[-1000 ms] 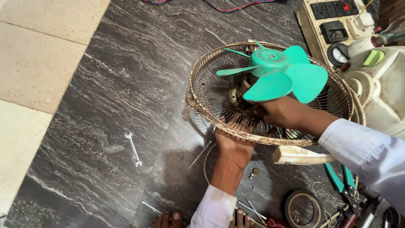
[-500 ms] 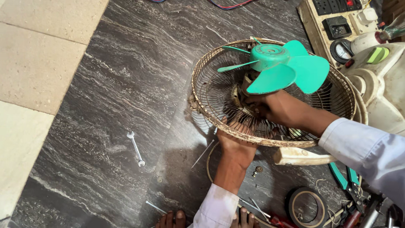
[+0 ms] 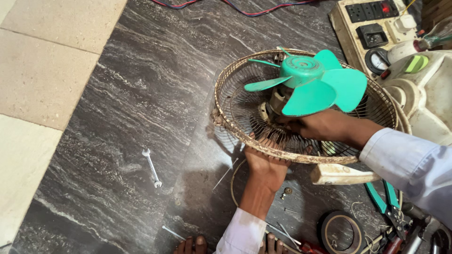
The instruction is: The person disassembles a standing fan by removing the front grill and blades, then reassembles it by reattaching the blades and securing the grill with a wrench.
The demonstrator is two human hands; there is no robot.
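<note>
A rusty wire fan guard (image 3: pixel 235 127) with a green fan blade (image 3: pixel 315 84) on its motor hub stands tilted above the dark marble floor. My left hand (image 3: pixel 264 164) grips the guard's lower rim from below. My right hand (image 3: pixel 313 126) reaches inside the guard, under the blade, with fingers closed at the motor hub; what it pinches is hidden. A cream fan base part (image 3: pixel 343 174) pokes out under the right wrist.
A small wrench (image 3: pixel 152 168) lies on the floor to the left. Black tape roll (image 3: pixel 341 230), green-handled pliers (image 3: pixel 382 200), loose screws and thin rods lie near my feet (image 3: pixel 193 245). A switch board (image 3: pixel 376 28) and a white appliance (image 3: pixel 423 94) stand at right.
The fan guard with the blade has stayed in my hands, shifting slightly in view. My right hand has worked deeper behind the blade at the hub.
</note>
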